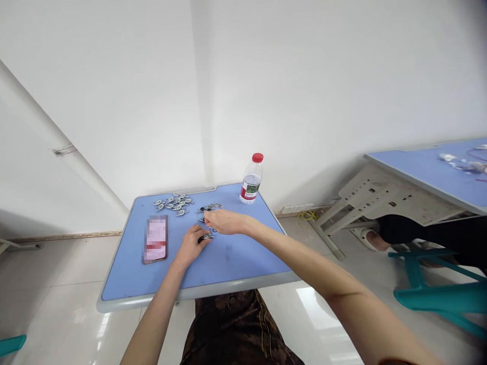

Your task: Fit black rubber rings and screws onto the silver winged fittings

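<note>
My left hand (193, 244) rests on the blue table with fingers closed around a small metal part (207, 236) that has a dark piece on it. Just above and to the right, my right hand (224, 221) is curled with its fingers together. A thin shiny piece shows below its fingers, close to the held part; what the right hand grips is mostly hidden. Behind the right hand lie several small metal and black parts (211, 207), partly covered by it. A loose pile of small silver metal parts (175, 204) sits at the back left.
A phone (156, 238) with a blurred screen lies left on the table (243, 261). A water bottle (251, 180) with a red cap stands at the back right edge, near the wall. To the right are another table (429, 165), a green stool (441, 299) and a person's leg.
</note>
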`<state>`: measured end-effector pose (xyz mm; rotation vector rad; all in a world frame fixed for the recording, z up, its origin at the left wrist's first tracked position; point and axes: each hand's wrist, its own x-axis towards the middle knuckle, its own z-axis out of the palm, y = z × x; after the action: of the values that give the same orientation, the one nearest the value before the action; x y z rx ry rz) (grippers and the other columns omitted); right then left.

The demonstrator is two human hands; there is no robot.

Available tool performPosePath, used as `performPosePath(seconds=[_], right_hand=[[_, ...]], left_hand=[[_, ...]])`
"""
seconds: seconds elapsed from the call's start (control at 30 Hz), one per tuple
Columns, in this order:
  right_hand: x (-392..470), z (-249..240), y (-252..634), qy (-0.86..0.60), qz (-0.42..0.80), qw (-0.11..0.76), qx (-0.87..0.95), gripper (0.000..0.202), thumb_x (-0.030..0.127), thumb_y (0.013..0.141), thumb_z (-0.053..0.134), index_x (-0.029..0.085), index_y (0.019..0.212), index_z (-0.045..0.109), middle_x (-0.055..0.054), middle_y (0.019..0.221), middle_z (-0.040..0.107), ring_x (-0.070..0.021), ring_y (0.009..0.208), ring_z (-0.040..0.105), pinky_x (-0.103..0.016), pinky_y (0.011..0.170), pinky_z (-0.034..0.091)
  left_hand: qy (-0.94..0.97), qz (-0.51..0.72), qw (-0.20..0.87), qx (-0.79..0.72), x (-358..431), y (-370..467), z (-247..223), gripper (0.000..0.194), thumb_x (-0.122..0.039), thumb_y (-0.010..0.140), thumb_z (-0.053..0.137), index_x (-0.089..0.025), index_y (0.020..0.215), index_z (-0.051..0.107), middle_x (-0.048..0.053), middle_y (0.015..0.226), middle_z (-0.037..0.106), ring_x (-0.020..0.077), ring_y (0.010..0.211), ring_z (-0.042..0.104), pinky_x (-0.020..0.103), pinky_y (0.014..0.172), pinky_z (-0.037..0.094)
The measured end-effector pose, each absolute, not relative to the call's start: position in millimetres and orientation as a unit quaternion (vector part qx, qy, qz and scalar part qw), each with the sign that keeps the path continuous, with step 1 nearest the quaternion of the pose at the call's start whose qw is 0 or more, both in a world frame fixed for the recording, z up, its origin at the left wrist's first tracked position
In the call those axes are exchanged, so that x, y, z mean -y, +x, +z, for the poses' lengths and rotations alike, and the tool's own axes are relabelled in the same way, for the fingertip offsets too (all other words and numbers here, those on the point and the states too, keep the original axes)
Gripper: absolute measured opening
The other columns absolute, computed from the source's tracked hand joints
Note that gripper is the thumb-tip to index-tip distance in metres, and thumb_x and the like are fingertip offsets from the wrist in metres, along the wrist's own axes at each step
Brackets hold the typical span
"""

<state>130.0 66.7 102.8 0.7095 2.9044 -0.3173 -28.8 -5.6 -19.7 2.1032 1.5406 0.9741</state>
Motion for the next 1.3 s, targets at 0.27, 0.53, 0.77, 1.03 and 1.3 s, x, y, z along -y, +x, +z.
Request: performPosePath(seconds=[0.27, 0.53, 0.77, 1.03, 1.3], right_hand=[[-59.3, 95.1, 126.7, 0.282, -0.103, 0.034, -0.953, 0.014, 0.021, 0.094, 0.044, 0.010, 0.097, 0.052, -0.014, 0.089, 0.068, -0.0209, 0.080, 0.066, -0.025, 0.057, 0.037], [-42.6, 86.2, 121.9, 0.367, -0.076, 0.011, -0.927, 0.026, 0.025, 0.097, 0.036, 0.006, 0.104, 0.052, -0.016, 0.087, 0.067, -0.0245, 0.081, 0.065, -0.028, 0.056, 0.035], [-45.8, 97.5, 122.6, 0.339, -0.069, 0.036, -0.938, 0.016, 0.021, 0.092, 0.046, 0.015, 0.095, 0.060, -0.010, 0.095, 0.068, -0.0210, 0.087, 0.064, -0.025, 0.063, 0.038], [-66.4, 106.6, 131.7, 0.253, -0.066, 0.077, -0.962, 0.016, 0.024, 0.090, 0.053, 0.011, 0.096, 0.059, -0.014, 0.098, 0.065, -0.0209, 0.085, 0.063, -0.026, 0.065, 0.040], [-63.3, 106.2, 122.5, 0.191, -0.013, 0.082, -0.978, 0.015, 0.021, 0.093, 0.045, 0.011, 0.096, 0.056, -0.010, 0.083, 0.066, -0.0215, 0.079, 0.063, -0.030, 0.071, 0.037]], left_hand=[[0.744, 0.344, 0.187, -0.542, 5.3, -27.5, -18.2, 0.015, -0.023, 0.085, 0.060, -0.018, 0.095, 0.070, 0.007, 0.092, 0.064, 0.0210, 0.090, 0.057, 0.035, 0.082, 0.047], [0.748, 0.340, 0.172, -0.543, 6.6, -27.1, -16.9, 0.017, -0.025, 0.086, 0.059, -0.019, 0.097, 0.070, 0.009, 0.095, 0.064, 0.0228, 0.092, 0.057, 0.037, 0.082, 0.046], [0.750, 0.332, 0.154, -0.550, 5.5, -28.9, -19.8, 0.016, -0.028, 0.085, 0.060, -0.021, 0.095, 0.070, 0.006, 0.086, 0.062, 0.0210, 0.086, 0.056, 0.035, 0.080, 0.044], [0.746, 0.339, 0.159, -0.551, 5.3, -29.4, -21.2, 0.019, -0.029, 0.085, 0.060, -0.021, 0.100, 0.070, 0.006, 0.088, 0.063, 0.0204, 0.086, 0.057, 0.035, 0.080, 0.045], [0.741, 0.338, 0.172, -0.554, 5.2, -29.1, -20.7, 0.016, -0.027, 0.085, 0.060, -0.021, 0.095, 0.071, 0.007, 0.090, 0.064, 0.0224, 0.091, 0.057, 0.037, 0.082, 0.045]])
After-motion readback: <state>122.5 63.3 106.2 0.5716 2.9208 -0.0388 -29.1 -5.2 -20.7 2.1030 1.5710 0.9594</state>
